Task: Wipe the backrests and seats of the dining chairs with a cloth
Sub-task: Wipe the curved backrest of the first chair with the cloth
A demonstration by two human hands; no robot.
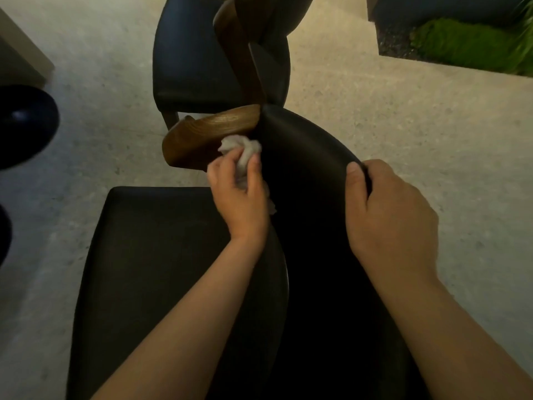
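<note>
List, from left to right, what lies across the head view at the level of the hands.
At hand level: glossy black round object → wooden rail → left hand gripping the cloth → black backrest pad → right hand holding the pad's top edge.

Gripping bunched cloth (240, 146) in left hand (239, 197), inside the backrest (302, 145) curve; clasping backrest top edge with right hand (389, 215), thumb forward.

The chair's armrest (207, 131) is shiny brown wood, its backrest (302, 145) smooth black leather, the cloth (242, 148) soft and crumpled, the floor (375, 116) speckled stone.
</note>
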